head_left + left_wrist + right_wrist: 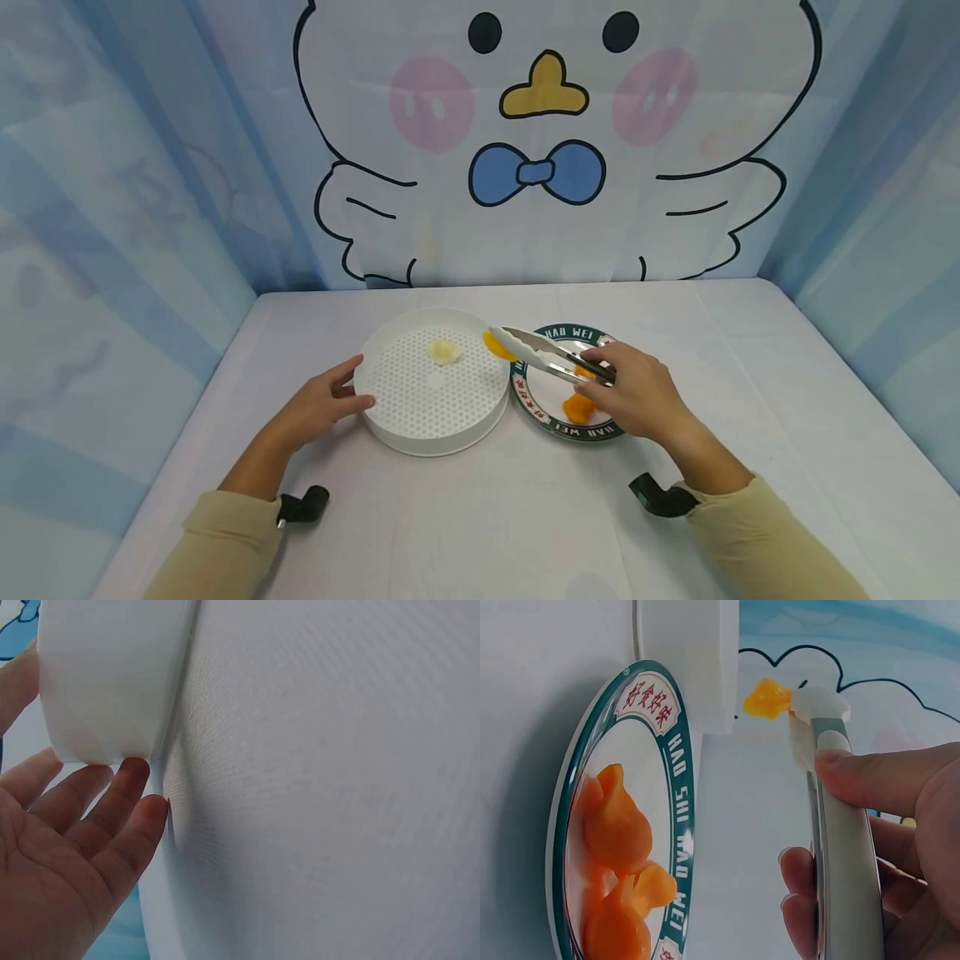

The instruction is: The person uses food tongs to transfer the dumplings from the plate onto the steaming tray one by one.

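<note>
My right hand (637, 392) holds metal tongs (555, 358) with white tips, pinching a yellow-orange piece (498, 346) over the right rim of a round white perforated tray (405, 408). In the right wrist view, the thumb lies along the tongs (847, 862). The fingertips of my left hand (318, 408) touch the tray's left side; the left wrist view has the relaxed fingers against its wall (112, 682). A pale yellow piece (444, 352) lies on the tray. Orange pieces (619, 832) sit on the green-rimmed plate (543, 417) beneath my right hand.
The plate stands directly right of the tray on a white-covered table (465, 533). Behind the table hangs a curtain with a cartoon figure (536, 233), and blue patterned curtains (97, 275) are at both sides.
</note>
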The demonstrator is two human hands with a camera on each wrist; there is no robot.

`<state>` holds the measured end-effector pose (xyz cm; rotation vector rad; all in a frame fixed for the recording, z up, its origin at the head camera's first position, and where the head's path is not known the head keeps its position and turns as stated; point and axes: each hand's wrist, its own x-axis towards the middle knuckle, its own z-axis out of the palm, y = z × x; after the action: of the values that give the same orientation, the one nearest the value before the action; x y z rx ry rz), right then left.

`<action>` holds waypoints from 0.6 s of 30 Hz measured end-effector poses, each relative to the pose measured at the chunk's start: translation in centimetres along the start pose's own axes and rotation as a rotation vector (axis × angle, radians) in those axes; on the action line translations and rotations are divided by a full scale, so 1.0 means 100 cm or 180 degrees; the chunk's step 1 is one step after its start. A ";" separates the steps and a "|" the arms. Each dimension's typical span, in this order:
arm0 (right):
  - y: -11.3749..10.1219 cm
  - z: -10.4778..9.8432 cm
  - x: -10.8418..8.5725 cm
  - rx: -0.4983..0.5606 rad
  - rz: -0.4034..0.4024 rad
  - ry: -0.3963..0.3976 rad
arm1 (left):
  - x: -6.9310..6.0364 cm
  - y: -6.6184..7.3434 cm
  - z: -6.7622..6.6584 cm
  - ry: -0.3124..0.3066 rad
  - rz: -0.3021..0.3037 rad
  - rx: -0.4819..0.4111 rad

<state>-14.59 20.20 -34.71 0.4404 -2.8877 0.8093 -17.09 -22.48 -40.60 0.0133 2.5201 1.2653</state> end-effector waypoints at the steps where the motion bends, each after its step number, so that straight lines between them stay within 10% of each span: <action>1: -0.001 0.002 0.003 0.0028 0.0001 -0.0002 | 0.000 0.000 0.000 0.0000 0.0000 -0.0006; 18: -0.014 0.029 0.047 -0.0090 0.0086 -0.0124 | 0.000 0.001 0.000 0.0001 0.0019 0.0026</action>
<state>-18.73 16.36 -35.59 0.4198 -2.9433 0.7712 -17.08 -22.45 -40.51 0.0225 2.5275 1.2574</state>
